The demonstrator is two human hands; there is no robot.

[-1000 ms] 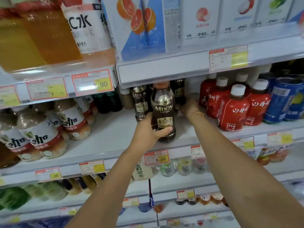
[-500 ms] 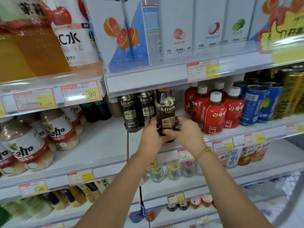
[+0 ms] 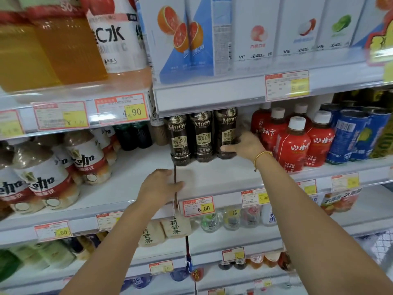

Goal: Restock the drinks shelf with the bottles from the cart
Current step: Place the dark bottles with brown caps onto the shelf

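Observation:
Three dark MDOY coffee bottles stand side by side at the back of the white middle shelf (image 3: 214,177). My right hand (image 3: 244,145), with a gold bracelet at the wrist, grips the rightmost coffee bottle (image 3: 226,133) low on its body. The other two coffee bottles (image 3: 201,137) stand just left of it, untouched. My left hand (image 3: 159,186) rests near the shelf's front edge, fingers loosely curled, holding nothing. The cart is out of view.
Red bottles with white caps (image 3: 293,143) crowd the shelf right of my right hand, then blue cans (image 3: 350,137). White-labelled coffee bottles (image 3: 42,177) fill the left bay. Juice cartons (image 3: 187,37) sit on the shelf above; small bottles (image 3: 231,218) line the shelf below.
The coffee bottle moved from both hands at the shelf front to the back row beside the other two. My left hand let go and drew back to the shelf edge.

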